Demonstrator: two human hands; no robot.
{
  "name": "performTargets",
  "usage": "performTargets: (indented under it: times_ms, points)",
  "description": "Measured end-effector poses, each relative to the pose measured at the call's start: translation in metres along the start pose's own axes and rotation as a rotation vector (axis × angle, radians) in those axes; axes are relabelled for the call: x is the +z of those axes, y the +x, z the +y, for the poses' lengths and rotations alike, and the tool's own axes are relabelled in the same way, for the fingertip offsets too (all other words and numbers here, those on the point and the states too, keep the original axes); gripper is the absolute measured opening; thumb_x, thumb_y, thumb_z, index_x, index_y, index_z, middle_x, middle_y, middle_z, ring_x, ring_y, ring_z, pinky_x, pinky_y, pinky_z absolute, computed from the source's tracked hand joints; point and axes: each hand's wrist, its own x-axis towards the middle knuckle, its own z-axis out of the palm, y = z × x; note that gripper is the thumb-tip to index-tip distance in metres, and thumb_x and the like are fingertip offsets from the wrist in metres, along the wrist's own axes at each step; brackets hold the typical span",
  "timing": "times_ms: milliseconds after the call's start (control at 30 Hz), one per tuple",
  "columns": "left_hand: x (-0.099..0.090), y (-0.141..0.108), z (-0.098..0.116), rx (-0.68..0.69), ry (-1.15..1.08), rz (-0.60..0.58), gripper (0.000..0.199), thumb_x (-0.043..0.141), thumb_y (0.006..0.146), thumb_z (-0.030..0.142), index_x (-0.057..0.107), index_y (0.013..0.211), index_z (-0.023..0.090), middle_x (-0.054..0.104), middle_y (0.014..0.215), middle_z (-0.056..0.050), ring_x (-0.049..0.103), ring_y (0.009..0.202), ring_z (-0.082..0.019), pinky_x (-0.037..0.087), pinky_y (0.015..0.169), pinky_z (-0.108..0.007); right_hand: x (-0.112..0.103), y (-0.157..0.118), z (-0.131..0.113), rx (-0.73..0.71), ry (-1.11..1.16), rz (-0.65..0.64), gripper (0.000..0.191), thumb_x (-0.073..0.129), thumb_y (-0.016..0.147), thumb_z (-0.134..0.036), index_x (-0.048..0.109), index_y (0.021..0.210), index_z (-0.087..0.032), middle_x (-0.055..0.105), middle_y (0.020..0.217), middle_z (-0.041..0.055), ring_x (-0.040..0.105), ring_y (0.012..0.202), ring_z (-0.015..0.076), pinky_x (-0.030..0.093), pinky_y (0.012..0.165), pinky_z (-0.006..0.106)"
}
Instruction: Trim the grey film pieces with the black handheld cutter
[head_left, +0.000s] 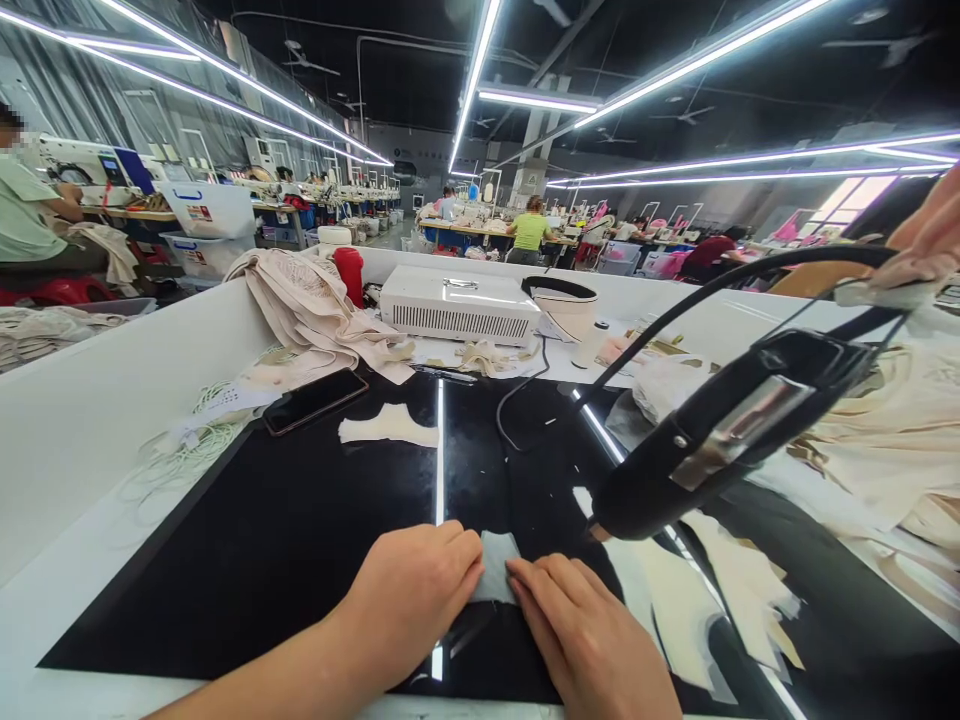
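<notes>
Between my hands, low on the glossy black board (247,560), lies a small pale blue-grey fabric piece (496,568). My left hand (420,590) is closed, its thumb and fingers gripping the piece's left edge. My right hand (589,625) pinches the right edge, fingertips pressed together. Just beyond my right hand hangs a black handheld tool (720,440) with a metallic plate and a thick cord; its tip points down left. Cream cut fabric pieces (682,600) lie in a loose stack right of my right hand. One cream piece (388,425) rests farther up the board.
A phone (315,400) lies at the board's upper left, beside tangled pale cords (195,430). Behind stand beige garments (307,300), a white vented box (459,305) and a round container (562,305). More beige fabric (892,430) heaps at right. People work at sewing tables beyond.
</notes>
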Motion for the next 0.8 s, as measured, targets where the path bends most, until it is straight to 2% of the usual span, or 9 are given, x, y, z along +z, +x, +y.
performTargets:
  times_ms: [367,800]
  points:
    - [-0.008,-0.001,0.003,-0.046,0.0,-0.085,0.02,0.051,0.106,0.023,0.064,0.091,0.021,0.067,0.085,0.002,0.068,0.075,-0.018,0.046,0.065,-0.03,-0.011,0.005,-0.006,0.031,0.026,-0.008,0.037,0.034,0.11,-0.02,0.071,0.104,-0.016,0.068,0.075,0.0045,0.064,0.063,0.0168,0.053,0.059,0.028]
    - [-0.008,-0.001,-0.001,-0.06,0.009,-0.079,0.016,0.053,0.105,0.022,0.065,0.094,0.021,0.067,0.085,0.003,0.068,0.075,-0.018,0.046,0.065,-0.031,-0.008,0.008,-0.011,0.07,0.049,0.016,0.038,0.033,0.111,-0.02,0.069,0.099,-0.018,0.063,0.071,0.0018,0.059,0.061,0.0161,0.045,0.057,0.029]
